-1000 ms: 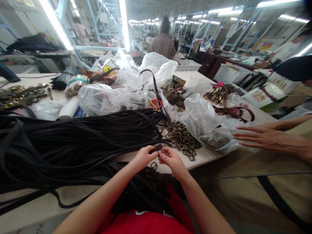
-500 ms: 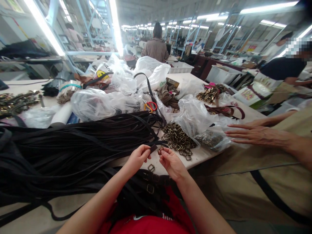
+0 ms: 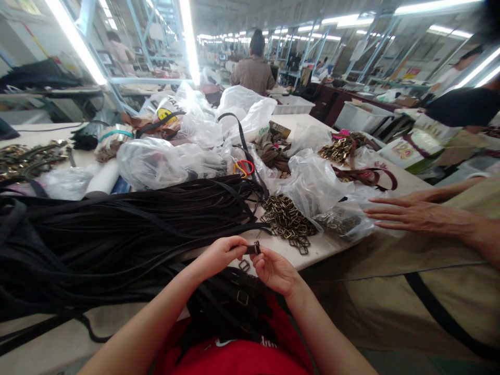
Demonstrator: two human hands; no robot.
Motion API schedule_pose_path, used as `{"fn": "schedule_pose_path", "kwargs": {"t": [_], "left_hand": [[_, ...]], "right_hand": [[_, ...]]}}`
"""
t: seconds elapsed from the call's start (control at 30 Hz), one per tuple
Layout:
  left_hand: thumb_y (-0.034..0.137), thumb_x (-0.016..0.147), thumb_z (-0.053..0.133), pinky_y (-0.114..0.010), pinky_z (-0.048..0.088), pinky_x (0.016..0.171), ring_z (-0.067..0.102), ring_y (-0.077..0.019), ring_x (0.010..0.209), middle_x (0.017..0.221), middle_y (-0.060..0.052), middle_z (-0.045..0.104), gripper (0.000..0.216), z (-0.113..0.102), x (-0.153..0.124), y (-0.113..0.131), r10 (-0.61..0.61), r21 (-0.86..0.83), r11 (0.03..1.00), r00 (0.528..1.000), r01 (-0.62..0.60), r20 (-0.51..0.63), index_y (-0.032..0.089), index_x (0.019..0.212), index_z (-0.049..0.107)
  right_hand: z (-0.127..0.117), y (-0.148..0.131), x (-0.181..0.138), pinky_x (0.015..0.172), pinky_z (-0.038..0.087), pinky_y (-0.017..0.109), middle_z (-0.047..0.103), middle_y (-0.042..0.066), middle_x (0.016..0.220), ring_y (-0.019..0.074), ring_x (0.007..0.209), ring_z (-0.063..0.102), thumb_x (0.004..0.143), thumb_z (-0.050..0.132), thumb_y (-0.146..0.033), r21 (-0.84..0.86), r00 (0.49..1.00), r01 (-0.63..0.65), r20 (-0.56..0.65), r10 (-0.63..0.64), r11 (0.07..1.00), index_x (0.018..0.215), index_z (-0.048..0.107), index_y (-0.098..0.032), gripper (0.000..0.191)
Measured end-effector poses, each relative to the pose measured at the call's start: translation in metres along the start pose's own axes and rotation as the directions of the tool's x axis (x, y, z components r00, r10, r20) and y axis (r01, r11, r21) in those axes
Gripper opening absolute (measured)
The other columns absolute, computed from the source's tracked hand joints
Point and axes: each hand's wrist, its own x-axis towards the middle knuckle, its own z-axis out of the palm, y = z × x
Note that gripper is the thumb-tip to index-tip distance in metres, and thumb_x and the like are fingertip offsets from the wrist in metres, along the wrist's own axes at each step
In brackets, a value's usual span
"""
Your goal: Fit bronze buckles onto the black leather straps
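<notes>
My left hand (image 3: 219,255) pinches the end of a black strap (image 3: 250,249) just over the near table edge. My right hand (image 3: 275,270) pinches a small brass buckle (image 3: 257,246) that sits on that strap end. A thick heap of black straps (image 3: 117,229) covers the table to the left. Loose brass buckles (image 3: 288,221) lie in a pile just beyond my hands. Straps fitted with buckles (image 3: 242,297) hang over my lap.
Another person's hand (image 3: 406,213) lies flat on a plastic bag of buckles (image 3: 339,221) at the right. Clear plastic bags (image 3: 156,161), red-handled scissors (image 3: 244,167) and brown straps (image 3: 275,151) crowd the table behind. A person (image 3: 253,70) stands at the back.
My hands have come together and dropped slightly; the buckle now sits on the strap end instead of apart from it. The other person's hand has stayed put.
</notes>
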Motion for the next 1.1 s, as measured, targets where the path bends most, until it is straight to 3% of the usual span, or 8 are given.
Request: {"fn": "schedule_pose_path", "kwargs": {"t": [0.17,0.3,0.47,0.57,0.7,0.83,0.93,1.1], "left_hand": [[0.03,0.084,0.043,-0.022,0.042,0.064,0.052,-0.0108,0.066,0.072,0.002,0.056,0.024,0.01,-0.005,-0.003,0.095,-0.038,0.995,0.994,-0.097,-0.05,0.017,0.1,0.054],[0.03,0.088,0.037,-0.026,0.044,0.072,0.054,-0.0125,0.072,0.077,0.0,0.057,0.036,0.019,-0.009,-0.009,0.138,0.011,0.99,0.976,-0.138,-0.168,0.018,0.122,0.04],[0.027,0.082,0.048,-0.028,0.042,0.08,0.053,-0.0159,0.088,0.093,-0.004,0.056,0.021,0.017,-0.007,-0.014,0.275,0.266,0.939,0.943,-0.22,-0.19,0.021,0.097,0.062],[0.027,0.082,0.049,-0.028,0.042,0.083,0.052,-0.0164,0.091,0.096,-0.005,0.055,0.018,0.014,-0.008,-0.012,0.323,0.317,0.919,0.908,-0.234,-0.266,0.021,0.088,0.065],[0.026,0.084,0.045,-0.026,0.042,0.081,0.053,-0.0149,0.089,0.095,-0.005,0.057,0.019,0.012,-0.015,-0.009,0.314,0.208,0.941,0.92,-0.268,-0.234,0.021,0.089,0.063],[0.028,0.083,0.044,-0.023,0.043,0.068,0.055,-0.013,0.073,0.078,-0.001,0.06,0.019,0.008,-0.016,-0.012,0.139,0.156,0.983,0.95,-0.098,-0.28,0.019,0.087,0.059],[0.023,0.078,0.046,-0.022,0.042,0.062,0.054,-0.012,0.065,0.072,0.002,0.059,0.015,0.005,-0.01,-0.014,0.003,0.16,0.985,0.927,0.062,-0.374,0.018,0.09,0.054],[0.017,0.073,0.045,-0.024,0.041,0.062,0.055,-0.0143,0.066,0.07,0.0,0.059,0.01,0.003,-0.004,-0.016,-0.011,0.399,0.899,0.919,0.182,-0.394,0.019,0.074,0.054]], "right_hand": [[-0.003,0.008,0.005,0.056,0.051,0.009,0.062,0.002,0.076,0.0031,0.057,0.058,0.076,0.057,-0.008,-0.06,0.999,-0.05,-0.025,0.048,0.997,0.09,0.054,-0.009,0.014],[-0.005,0.016,0.017,0.052,0.049,0.011,0.063,0.0,0.071,0.0035,0.053,0.056,0.066,0.068,-0.009,-0.332,0.966,0.223,-0.049,-0.252,0.917,0.084,0.057,-0.012,0.021],[-0.005,0.019,0.024,0.05,0.045,0.016,0.057,-0.004,0.056,0.0064,0.05,0.053,0.057,0.077,-0.023,-0.603,0.881,0.34,-0.063,-0.469,0.721,0.073,0.056,-0.014,0.028],[-0.003,0.018,0.028,0.05,0.044,0.017,0.056,-0.004,0.054,0.0065,0.05,0.052,0.057,0.076,-0.029,-0.61,0.88,0.318,-0.094,-0.465,0.726,0.07,0.054,-0.015,0.029],[-0.003,0.017,0.037,0.05,0.043,0.016,0.056,-0.004,0.058,0.0055,0.052,0.052,0.057,0.076,-0.029,-0.588,0.912,0.267,-0.103,-0.398,0.763,0.072,0.055,-0.015,0.029],[-0.003,0.022,0.044,0.049,0.044,0.016,0.055,-0.004,0.056,0.0072,0.052,0.054,0.056,0.076,-0.027,-0.614,0.911,0.248,-0.116,-0.397,0.749,0.069,0.054,-0.014,0.028],[-0.001,0.027,0.046,0.05,0.043,0.016,0.055,-0.004,0.056,0.0074,0.053,0.054,0.058,0.073,-0.028,-0.63,0.909,0.247,-0.112,-0.4,0.736,0.068,0.053,-0.015,0.027],[0.005,0.029,0.051,0.054,0.043,0.018,0.057,-0.002,0.057,0.0084,0.054,0.055,0.059,0.07,-0.028,-0.657,0.909,0.248,-0.096,-0.406,0.712,0.066,0.051,-0.014,0.024]]}}
